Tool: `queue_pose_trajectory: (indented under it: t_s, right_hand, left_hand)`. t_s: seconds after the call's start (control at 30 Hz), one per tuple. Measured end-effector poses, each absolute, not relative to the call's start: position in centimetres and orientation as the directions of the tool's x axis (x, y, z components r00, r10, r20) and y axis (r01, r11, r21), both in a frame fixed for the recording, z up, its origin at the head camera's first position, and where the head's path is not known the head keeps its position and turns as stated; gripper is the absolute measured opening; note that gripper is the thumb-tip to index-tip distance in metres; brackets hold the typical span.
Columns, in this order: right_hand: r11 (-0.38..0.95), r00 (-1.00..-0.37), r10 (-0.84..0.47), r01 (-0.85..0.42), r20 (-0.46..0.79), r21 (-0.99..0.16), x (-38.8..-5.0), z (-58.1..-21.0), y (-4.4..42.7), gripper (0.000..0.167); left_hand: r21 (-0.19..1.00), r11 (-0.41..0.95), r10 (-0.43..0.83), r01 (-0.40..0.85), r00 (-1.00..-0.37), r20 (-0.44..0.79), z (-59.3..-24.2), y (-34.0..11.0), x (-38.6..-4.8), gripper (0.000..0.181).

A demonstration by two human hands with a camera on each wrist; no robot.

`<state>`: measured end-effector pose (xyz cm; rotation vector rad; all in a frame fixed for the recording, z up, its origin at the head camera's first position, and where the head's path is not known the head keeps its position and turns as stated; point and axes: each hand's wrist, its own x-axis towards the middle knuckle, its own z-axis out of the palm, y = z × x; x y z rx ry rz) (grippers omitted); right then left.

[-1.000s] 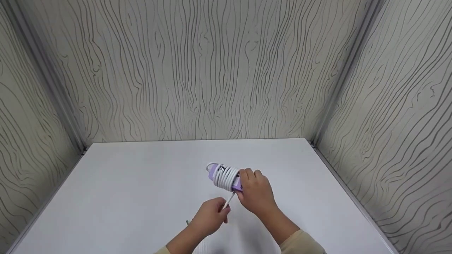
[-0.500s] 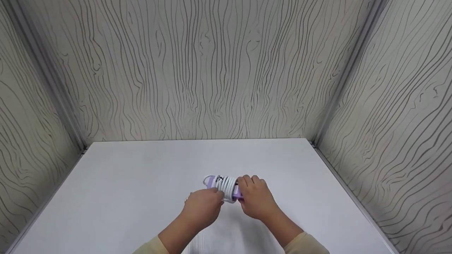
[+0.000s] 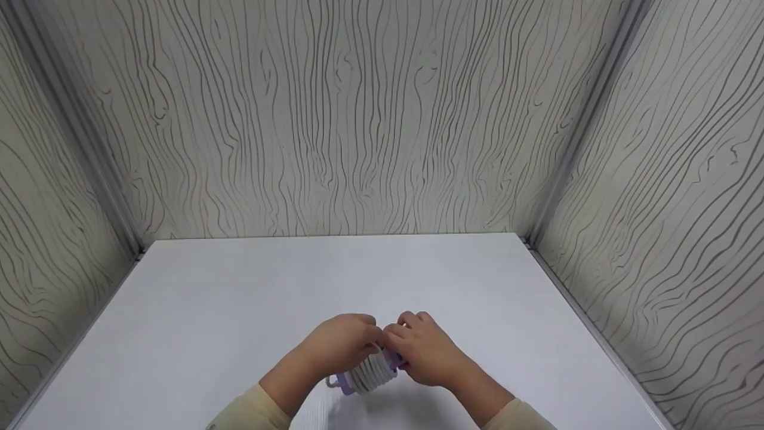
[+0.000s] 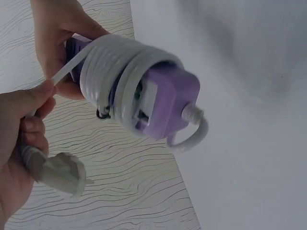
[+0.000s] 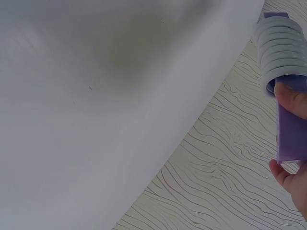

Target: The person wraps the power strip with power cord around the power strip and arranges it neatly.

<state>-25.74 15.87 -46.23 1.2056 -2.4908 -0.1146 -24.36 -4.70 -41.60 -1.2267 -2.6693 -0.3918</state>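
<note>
A purple power strip [image 4: 168, 98] is held above the white table, its white cord [image 4: 108, 67] wound round its middle in several turns. My right hand [image 3: 427, 352] grips one end of the strip, with the thumb on its purple side in the right wrist view. Close beside it, my left hand [image 3: 340, 343] pinches the loose stretch of cord between thumb and finger. The white plug [image 4: 57, 175] hangs out below the left hand's curled fingers in the left wrist view. At the strip's far end the cord leaves in a small loop [image 4: 192, 139].
A white table [image 3: 239, 298] lies under both hands, and their shadow falls on it near the front. Panels with a wood-grain line pattern [image 3: 334, 119] stand at the back and both sides, with grey metal posts [image 3: 89, 143] in the corners.
The left hand has come up from below the strip to its upper side, carrying the cord. The strip has moved nearer the front edge and tilted, its looped end now lower.
</note>
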Motion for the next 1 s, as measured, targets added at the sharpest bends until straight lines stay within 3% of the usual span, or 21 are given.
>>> queue_pose_trajectory:
  t_s: [0.17, 0.4, 0.53, 0.63, 0.83, 0.9, 1.0]
  right_hand:
    - [0.562, -0.52, -0.809, -0.821, 0.275, 0.1, -25.8, -47.0, 15.9, 0.056]
    - [0.475, -0.517, -0.818, -0.854, 0.252, -0.211, -25.6, -48.0, 16.1, 0.055]
    - [0.433, -0.521, -0.81, -0.841, 0.269, -0.323, -25.8, -48.4, 16.1, 0.05]
    - [0.409, -0.53, -0.798, -0.826, 0.286, -0.389, -25.9, -48.7, 16.1, 0.049]
    - [0.375, -0.57, -0.764, -0.774, 0.303, -0.51, -25.8, -49.1, 16.0, 0.052]
    - [0.365, -0.579, -0.757, -0.76, 0.304, -0.539, -25.8, -49.3, 15.9, 0.052]
    - [0.366, -0.603, -0.743, -0.729, 0.29, -0.579, -26.0, -49.5, 15.8, 0.052]
  left_hand:
    - [0.354, 0.491, 0.753, 0.796, -0.592, 0.285, -43.3, -6.2, -26.3, 0.012]
    - [0.387, 0.42, 0.723, 0.821, -0.561, 0.404, -47.0, -8.2, -28.3, 0.014]
    - [0.393, 0.457, 0.658, 0.798, -0.601, 0.454, -49.2, -8.5, -28.7, 0.016]
    - [0.505, 0.433, 0.595, 0.747, -0.658, 0.462, -50.7, -8.4, -28.9, 0.018]
    - [0.883, 0.212, 0.496, 0.418, -0.825, 0.272, -53.5, -8.3, -28.8, 0.021]
    - [0.939, 0.144, 0.485, 0.313, -0.849, 0.209, -54.2, -8.4, -28.5, 0.023]
    - [0.958, 0.022, 0.514, 0.285, -0.825, 0.233, -54.6, -8.4, -27.9, 0.028]
